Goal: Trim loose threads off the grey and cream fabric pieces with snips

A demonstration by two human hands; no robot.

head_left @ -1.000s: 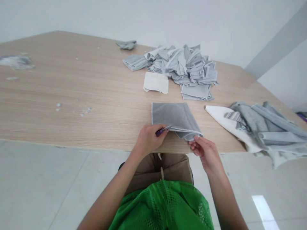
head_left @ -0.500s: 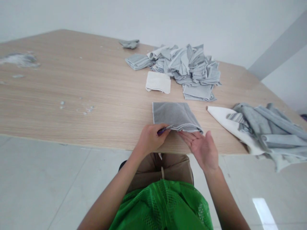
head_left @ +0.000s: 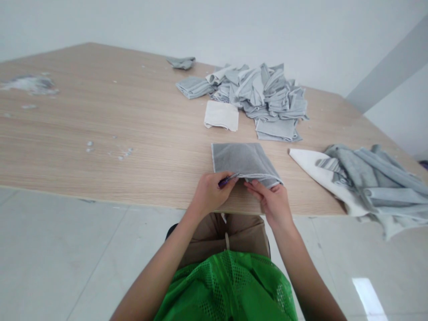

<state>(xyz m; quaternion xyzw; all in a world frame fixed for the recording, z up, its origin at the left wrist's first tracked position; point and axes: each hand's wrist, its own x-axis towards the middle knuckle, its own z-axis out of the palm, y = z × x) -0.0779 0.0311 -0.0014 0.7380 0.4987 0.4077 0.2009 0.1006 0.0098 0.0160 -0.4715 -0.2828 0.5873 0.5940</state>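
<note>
A folded grey cloth (head_left: 239, 158) with pale stitched edges lies near the table's front edge, its front layers lifted a little. My left hand (head_left: 214, 189) is closed at the cloth's front left corner, around a small tool (head_left: 224, 181) with a dark purple handle and a thin metal tip. The tip points right, along the cloth's edge; whether it is snips or tweezers I cannot make out. My right hand (head_left: 272, 200) pinches the front edge toward the right, thumb on top and some fingers hidden under the layers.
Behind the cloth lie a folded white cloth (head_left: 221, 116) and a heap of grey cloths (head_left: 264, 93). More grey and white cloths (head_left: 377, 178) hang over the front edge at right. Lint (head_left: 30, 84) is piled far left, with scraps (head_left: 125, 154) nearer on the wooden table (head_left: 150, 120).
My right hand has turned over from palm up with outstretched fingers and now pinches the cloth's front edge. My left hand with the tool has barely moved.
</note>
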